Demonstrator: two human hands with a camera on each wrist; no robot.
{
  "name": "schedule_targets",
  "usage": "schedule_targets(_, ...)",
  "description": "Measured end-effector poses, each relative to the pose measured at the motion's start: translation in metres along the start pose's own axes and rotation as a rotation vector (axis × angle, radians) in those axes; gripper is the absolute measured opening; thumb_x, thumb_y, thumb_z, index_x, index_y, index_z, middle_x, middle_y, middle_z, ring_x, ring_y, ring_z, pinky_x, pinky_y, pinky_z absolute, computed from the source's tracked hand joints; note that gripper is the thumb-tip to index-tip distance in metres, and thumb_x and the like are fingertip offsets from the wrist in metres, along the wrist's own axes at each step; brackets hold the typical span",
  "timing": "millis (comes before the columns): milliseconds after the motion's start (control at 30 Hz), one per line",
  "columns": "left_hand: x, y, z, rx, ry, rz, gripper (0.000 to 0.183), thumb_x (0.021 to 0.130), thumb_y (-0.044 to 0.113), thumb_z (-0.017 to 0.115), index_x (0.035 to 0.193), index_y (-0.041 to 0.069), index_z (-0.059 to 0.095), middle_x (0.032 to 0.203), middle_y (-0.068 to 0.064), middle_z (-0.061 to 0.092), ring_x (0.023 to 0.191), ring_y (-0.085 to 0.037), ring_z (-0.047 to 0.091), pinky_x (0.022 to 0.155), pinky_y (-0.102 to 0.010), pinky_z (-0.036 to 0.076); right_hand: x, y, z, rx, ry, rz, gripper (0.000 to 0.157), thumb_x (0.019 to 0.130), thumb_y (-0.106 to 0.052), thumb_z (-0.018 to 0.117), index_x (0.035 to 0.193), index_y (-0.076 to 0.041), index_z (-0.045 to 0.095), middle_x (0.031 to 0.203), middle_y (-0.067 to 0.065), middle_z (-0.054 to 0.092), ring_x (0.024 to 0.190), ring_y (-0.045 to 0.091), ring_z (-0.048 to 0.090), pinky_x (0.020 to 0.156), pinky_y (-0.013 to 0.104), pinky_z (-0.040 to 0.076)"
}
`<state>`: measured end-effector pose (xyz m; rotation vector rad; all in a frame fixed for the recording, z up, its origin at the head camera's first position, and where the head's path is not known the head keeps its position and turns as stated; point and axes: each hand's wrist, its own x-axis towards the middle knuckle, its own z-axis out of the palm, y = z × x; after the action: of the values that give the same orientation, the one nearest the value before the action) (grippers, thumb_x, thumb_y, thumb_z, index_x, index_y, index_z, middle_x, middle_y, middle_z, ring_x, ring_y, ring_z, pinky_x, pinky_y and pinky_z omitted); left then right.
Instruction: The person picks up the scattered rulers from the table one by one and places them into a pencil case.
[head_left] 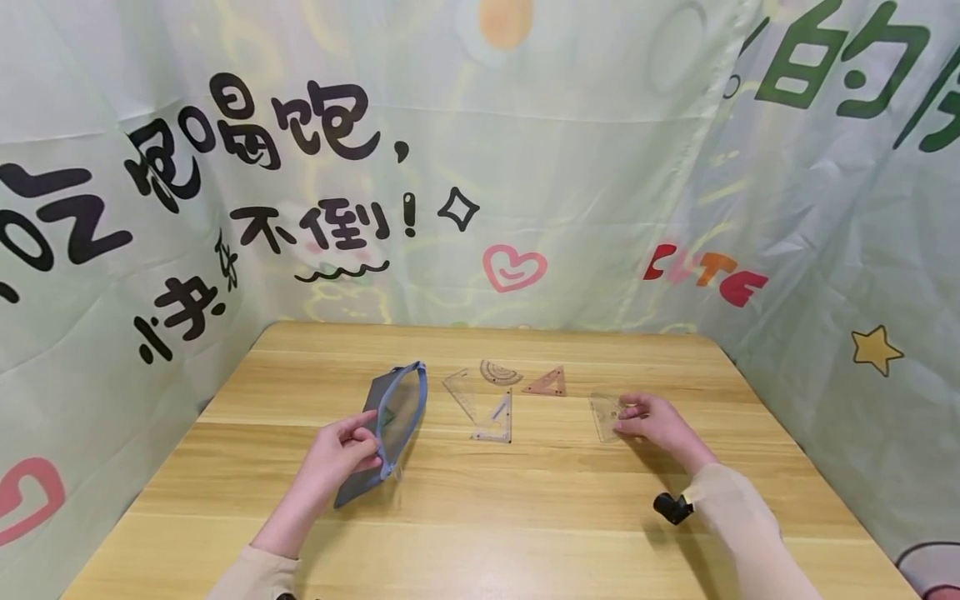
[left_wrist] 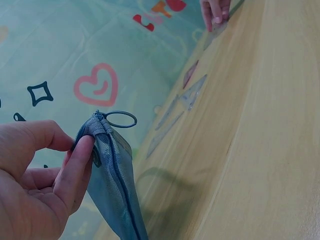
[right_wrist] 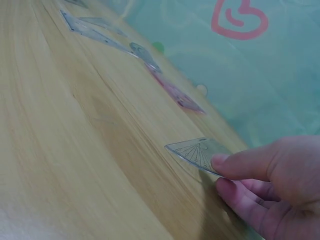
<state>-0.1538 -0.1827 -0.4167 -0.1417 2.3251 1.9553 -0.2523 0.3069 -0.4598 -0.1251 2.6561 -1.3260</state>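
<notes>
My left hand [head_left: 347,450] pinches the rim of a blue-grey zip pouch [head_left: 356,490] between thumb and fingers. The pouch stands tilted on its side with its mouth gaping to the right, and something small and greenish shows dimly inside. In the left wrist view, a ring-shaped zip pull [left_wrist: 121,120] sticks out from the pouch's end. Over on the right, my right hand [head_left: 654,423] pinches a clear set square [head_left: 602,415] by its edge. Fan-like protractor lines mark that set square in the right wrist view; the fingers hide part of it.
Between the hands lie a slim clear set square [head_left: 461,396], a clear protractor [head_left: 500,372], a pink set square [head_left: 551,382] and another clear set square [head_left: 504,421]. Printed curtains [head_left: 585,208] enclose the wooden table [head_left: 510,525] at the back and sides.
</notes>
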Motion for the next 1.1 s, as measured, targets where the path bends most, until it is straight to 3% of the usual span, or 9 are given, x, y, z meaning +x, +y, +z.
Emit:
schedule_targets(333, 0.0, 0.0, 0.0, 0.011, 0.003, 0.004, 0.057, 0.089, -0.003, 0.057, 0.144, -0.007, 0.043, 0.09, -0.002, 0.053, 0.078, -0.009, 0.061, 0.072, -0.019, 0.061, 0.003, -0.005, 0.003, 0.138, 0.014, -0.003, 0.05, 0.087, 0.001, 0.067, 0.13, 0.02, 0.048, 0.101, 0.016, 0.062, 0.081, 0.008, 0.067, 0.075, 0.022, 0.062)
schedule_targets(633, -0.002, 0.001, 0.001, 0.017, 0.004, -0.001, 0.057, 0.089, -0.003, 0.057, 0.144, -0.007, 0.043, 0.09, -0.002, 0.053, 0.077, -0.008, 0.06, 0.073, -0.019, 0.061, 0.001, -0.015, 0.009, 0.257, -0.007, -0.003, 0.051, 0.09, 0.01, 0.059, 0.135, 0.023, 0.04, 0.102, 0.019, 0.054, 0.082, 0.011, 0.068, 0.08, 0.027, 0.063)
schedule_targets(900, -0.002, 0.0, 0.001, 0.019, 0.009, 0.004, 0.057, 0.089, -0.003, 0.058, 0.144, -0.007, 0.043, 0.089, -0.002, 0.053, 0.077, -0.008, 0.06, 0.072, -0.019, 0.061, 0.004, -0.025, 0.016, 0.289, 0.01, 0.034, 0.049, 0.091, 0.009, 0.058, 0.137, 0.016, 0.042, 0.1, 0.013, 0.051, 0.082, 0.014, 0.069, 0.081, 0.027, 0.063)
schedule_targets(1100, -0.001, 0.0, 0.001, 0.006, 0.004, 0.003, 0.058, 0.088, -0.003, 0.058, 0.144, -0.007, 0.043, 0.089, -0.001, 0.052, 0.077, -0.007, 0.06, 0.072, -0.019, 0.061, 0.006, -0.03, 0.02, 0.248, 0.044, 0.022, 0.045, 0.092, 0.005, 0.06, 0.133, 0.013, 0.047, 0.099, 0.014, 0.055, 0.08, 0.015, 0.07, 0.077, 0.027, 0.064)
